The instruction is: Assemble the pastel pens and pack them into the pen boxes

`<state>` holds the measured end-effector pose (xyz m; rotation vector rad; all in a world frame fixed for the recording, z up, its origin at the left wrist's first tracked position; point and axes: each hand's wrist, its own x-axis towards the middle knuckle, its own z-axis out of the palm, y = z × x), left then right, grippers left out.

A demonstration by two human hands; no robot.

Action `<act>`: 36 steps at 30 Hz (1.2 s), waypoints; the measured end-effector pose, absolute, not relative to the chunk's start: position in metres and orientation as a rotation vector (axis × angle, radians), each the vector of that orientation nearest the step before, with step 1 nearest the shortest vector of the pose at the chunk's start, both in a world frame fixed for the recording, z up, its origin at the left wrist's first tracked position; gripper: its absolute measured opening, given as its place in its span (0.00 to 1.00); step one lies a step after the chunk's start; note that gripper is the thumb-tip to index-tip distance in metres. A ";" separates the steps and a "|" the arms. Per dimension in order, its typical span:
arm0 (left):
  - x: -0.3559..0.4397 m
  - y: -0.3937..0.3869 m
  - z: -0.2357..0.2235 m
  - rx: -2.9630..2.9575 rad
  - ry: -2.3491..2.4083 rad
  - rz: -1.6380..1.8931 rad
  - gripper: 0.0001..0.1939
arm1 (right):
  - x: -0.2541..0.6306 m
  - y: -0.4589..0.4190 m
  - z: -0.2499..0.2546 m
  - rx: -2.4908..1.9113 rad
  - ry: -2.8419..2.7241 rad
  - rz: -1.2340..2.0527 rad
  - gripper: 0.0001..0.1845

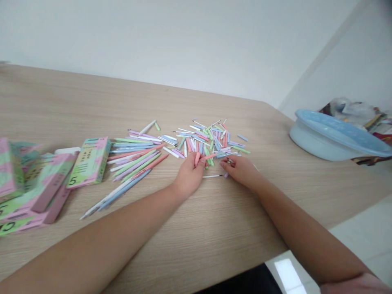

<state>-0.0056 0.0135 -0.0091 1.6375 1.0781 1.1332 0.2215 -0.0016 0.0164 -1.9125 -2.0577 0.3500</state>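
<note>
My left hand (190, 173) is closed around a coral pen part (197, 158), just in front of a loose heap of pen parts (211, 139). Another coral piece (210, 157) points right from beside its thumb. Close by on the right, my right hand (240, 168) has thumb and fingers pinched on a thin, dark-tipped pen refill, mostly covered by the fingers. A small purple piece (226, 174) shows under those fingertips. Between the hands a white refill (212, 176) lies on the wooden table (183, 232). The heap mixes refills with green, blue, purple, white and coral pieces.
Left of the heap, several full-length pens (137, 161) lie side by side. Farther left are a pink-green box (89, 161) and a stack of similar boxes (36, 192). A light blue basin (330, 141) stands at the right edge. A white wall (171, 45) rises behind.
</note>
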 end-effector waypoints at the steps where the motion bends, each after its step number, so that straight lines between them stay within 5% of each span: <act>1: -0.006 0.013 -0.009 1.647 1.074 1.127 0.10 | 0.218 -0.001 0.019 -1.921 -2.082 0.343 0.15; 17: -0.007 0.004 -0.007 1.878 1.114 1.059 0.07 | 0.234 0.007 0.027 -1.957 -2.133 0.085 0.15; 36: -0.010 -0.001 0.001 2.202 1.111 0.874 0.19 | 0.226 -0.011 0.017 -1.527 -1.722 0.767 0.17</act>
